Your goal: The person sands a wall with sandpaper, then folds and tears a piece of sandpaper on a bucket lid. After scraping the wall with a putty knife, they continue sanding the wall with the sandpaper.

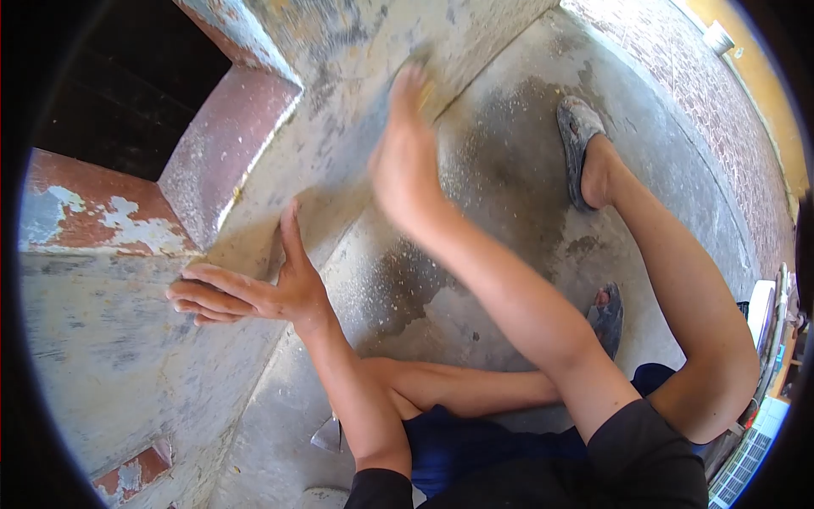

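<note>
My left hand (254,297) is open against the worn, patchy plaster wall (127,339), its thumb stretched up and its fingers apart, just below the corner of a recessed opening. Whether the palm presses on the wall is hard to see. My right hand (409,161) is farther along the same wall, near its foot, and is smeared by motion. Its fingers are bent together at the wall surface. A small yellowish edge (427,92) shows beside the fingertips, too blurred to name.
A dark opening (127,93) with a peeling red-painted ledge (102,208) is at the upper left. White specks and damp patches mark the concrete floor (500,170). My feet wear dusty dark clogs (577,140). Several household items (767,373) line the right edge.
</note>
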The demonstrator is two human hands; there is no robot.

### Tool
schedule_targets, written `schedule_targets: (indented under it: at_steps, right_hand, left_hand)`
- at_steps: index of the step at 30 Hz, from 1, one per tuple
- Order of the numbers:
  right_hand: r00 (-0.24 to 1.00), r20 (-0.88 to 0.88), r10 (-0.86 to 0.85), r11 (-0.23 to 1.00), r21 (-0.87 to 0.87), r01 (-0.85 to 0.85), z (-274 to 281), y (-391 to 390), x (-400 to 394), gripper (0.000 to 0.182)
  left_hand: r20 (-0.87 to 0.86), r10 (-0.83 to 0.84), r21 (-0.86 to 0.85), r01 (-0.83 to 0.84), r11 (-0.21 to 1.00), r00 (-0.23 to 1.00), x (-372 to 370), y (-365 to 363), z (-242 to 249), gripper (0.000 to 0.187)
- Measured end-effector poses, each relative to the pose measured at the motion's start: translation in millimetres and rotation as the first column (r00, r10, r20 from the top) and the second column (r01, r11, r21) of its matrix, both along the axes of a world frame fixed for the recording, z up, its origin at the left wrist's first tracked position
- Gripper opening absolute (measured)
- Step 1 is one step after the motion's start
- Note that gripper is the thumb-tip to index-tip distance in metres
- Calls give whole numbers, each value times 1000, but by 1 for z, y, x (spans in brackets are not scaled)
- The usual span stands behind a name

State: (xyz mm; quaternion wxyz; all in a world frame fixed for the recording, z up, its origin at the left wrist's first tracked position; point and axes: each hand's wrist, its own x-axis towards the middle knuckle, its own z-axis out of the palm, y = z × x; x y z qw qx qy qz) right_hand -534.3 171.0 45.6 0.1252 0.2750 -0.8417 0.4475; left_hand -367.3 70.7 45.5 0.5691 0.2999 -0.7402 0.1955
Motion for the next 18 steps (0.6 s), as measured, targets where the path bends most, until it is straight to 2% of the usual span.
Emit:
schedule_targets:
  at_steps: [1, 2, 5, 6, 8, 10, 12, 14, 15, 16, 18]
  right_hand:
    - [993, 8, -121, 993, 11, 121, 1, -1, -14, 76]
    - [993, 12, -119, 993, 11, 119, 1, -2, -5, 76]
    - [994, 89, 58, 984, -176, -42, 12, -10, 53, 79]
    - [992, 69, 104, 983, -160, -92, 6, -13, 80, 79]
    - [982, -188, -11, 993, -115, -11, -17, -18, 86, 75]
    - [992, -108, -65, 988, -148, 49, -2, -18, 39, 74]
    - [994, -21, -111, 981, -164, 106, -1, -11, 31, 73]
    - [990, -135, -41, 991, -129, 24, 4, -8, 41, 74]
    - [987, -31, 159, 980, -119, -161, 0, -5, 58, 75]
    - [975, -164, 149, 985, -64, -161, -5, -6, 73, 74]
    - [974, -206, 89, 991, -85, -108, -12, -11, 68, 79]
  left_hand:
    - [-6, 3, 1, -3, 1000, 1000, -1, 0, -1, 125]
    - [-24, 7, -6, -7, 1000, 1000, -3, -1, 0, 125]
    - [-29, 39, 12, -39, 999, 999, -5, 2, 2, 126]
    - [-33, 34, 10, -34, 999, 999, -6, 2, 2, 126]
    - [-17, 57, 6, -57, 998, 998, -4, 0, 0, 127]
    - [-8, 18, -16, -18, 1000, 1000, -2, -4, 2, 127]
    - [7, -13, -25, 13, 1000, 1000, 3, -3, -2, 127]
    - [4, 25, 9, -25, 1000, 1000, -1, -4, -3, 126]
    - [7, 58, 26, -58, 998, 998, -1, -3, -3, 127]
    - [-1, 57, 22, -57, 998, 998, -2, -2, -2, 127]
    - [-1, 58, 13, -58, 998, 998, -2, -2, -2, 128]
